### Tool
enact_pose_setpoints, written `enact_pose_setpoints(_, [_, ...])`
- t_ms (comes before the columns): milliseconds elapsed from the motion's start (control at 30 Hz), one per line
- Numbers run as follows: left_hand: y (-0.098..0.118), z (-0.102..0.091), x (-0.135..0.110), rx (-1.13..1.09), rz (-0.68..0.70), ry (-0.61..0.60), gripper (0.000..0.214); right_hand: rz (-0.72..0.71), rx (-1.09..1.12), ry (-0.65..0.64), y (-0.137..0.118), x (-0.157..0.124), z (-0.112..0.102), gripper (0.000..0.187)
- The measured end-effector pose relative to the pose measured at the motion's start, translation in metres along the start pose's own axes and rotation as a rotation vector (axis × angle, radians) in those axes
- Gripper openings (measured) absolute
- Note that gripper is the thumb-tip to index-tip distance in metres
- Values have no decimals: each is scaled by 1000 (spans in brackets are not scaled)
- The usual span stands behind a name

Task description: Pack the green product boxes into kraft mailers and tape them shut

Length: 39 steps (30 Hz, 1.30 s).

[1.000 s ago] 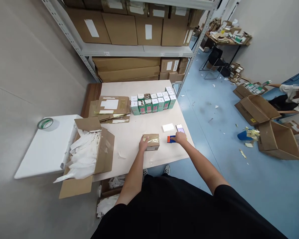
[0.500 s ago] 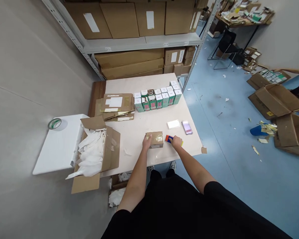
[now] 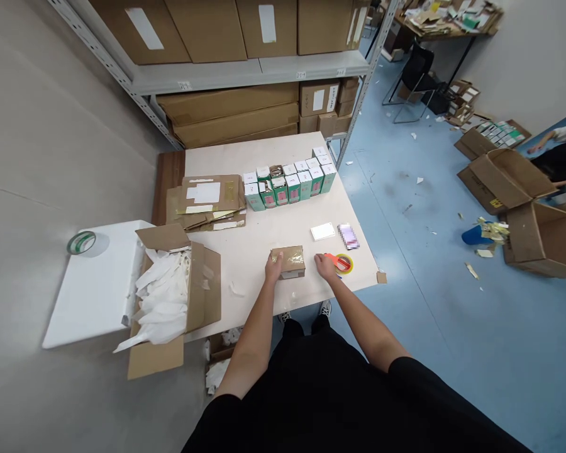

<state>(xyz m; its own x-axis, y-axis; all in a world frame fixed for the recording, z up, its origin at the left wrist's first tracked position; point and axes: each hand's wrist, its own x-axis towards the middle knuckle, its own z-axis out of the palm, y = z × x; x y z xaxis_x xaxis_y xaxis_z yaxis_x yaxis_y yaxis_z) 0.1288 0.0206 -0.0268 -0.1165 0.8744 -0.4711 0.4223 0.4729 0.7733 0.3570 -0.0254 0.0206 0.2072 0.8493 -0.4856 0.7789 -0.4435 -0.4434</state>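
Observation:
A small cardboard box (image 3: 288, 258) with shiny clear tape across its top sits near the front edge of the table (image 3: 264, 296). My left hand (image 3: 273, 267) grips its left end, thumb on top. To the right of the box, my right hand (image 3: 325, 267) is low over the tabletop with its fingers bent. An orange tape dispenser (image 3: 332, 258) with a yellow roll lies against the outer side of this hand. Whether the fingers still hold it is hidden. Behind the dispenser are a white flat box (image 3: 322, 231) and a blurred purple item (image 3: 348, 236).
Green-and-white boxes (image 3: 292, 189) stand in rows at the back. Flattened cardboard (image 3: 207, 196) lies left of them. An open carton (image 3: 202, 283) holds white packing material. Shelving (image 3: 259, 70) rises behind the table. Another person's hand (image 3: 538, 146) shows at far right.
The tape dispenser has turned over: its blue part was in my right hand, and now its orange side and yellow roll show right of the hand. My left hand stays on the box.

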Motion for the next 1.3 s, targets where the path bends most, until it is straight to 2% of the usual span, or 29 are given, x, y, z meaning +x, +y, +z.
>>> enact_pose_setpoints(100, [-2, 0, 2, -63, -9, 4, 60, -116, 140, -80, -36, -12, 13, 44])
enact_pose_setpoints(167, [-4, -2, 3, -86, 1, -24, 58, -120, 176, -110, -49, -17, 16, 43])
enact_pose_setpoints(333, [-6, -15, 7, -150, 8, -134, 64, -28, 303, -204, -53, -19, 0, 54])
enact_pose_setpoints(400, [-8, -20, 5, -229, 47, -158, 80, -24, 423, -170, -53, -22, -4, 60])
enact_pose_setpoints(467, [-11, -25, 0, -309, 130, -189, 99, -18, 515, -79, -55, -26, -2, 61])
enact_pose_setpoints(600, [-18, -31, -9, -421, 280, -318, 116, 1, 507, 30, -62, -33, 13, 61])
enact_pose_setpoints(700, [-23, -32, -10, -413, 252, -329, 111, -32, 508, 60, -66, -32, 26, 63])
enact_pose_setpoints(800, [-21, -35, -7, -398, 193, -293, 100, -101, 646, 107, -65, -27, 35, 67])
enact_pose_setpoints(900, [-9, -37, -2, -443, 163, -248, 89, -197, 820, 158, -65, -19, 34, 71])
enact_pose_setpoints(967, [6, -37, 2, -457, 194, -215, 80, -257, 861, 190, -64, -14, 27, 70])
enact_pose_setpoints(1067, [33, -29, 6, -435, 280, -175, 60, -311, 815, 226, -59, -2, 12, 66])
enact_pose_setpoints(1133, [50, -17, 9, -408, 307, -170, 50, -300, 760, 242, -51, 10, 2, 64])
enact_pose_setpoints(1300, [76, 34, 20, -310, 257, -208, 46, -158, 582, 245, -8, 58, -17, 61])
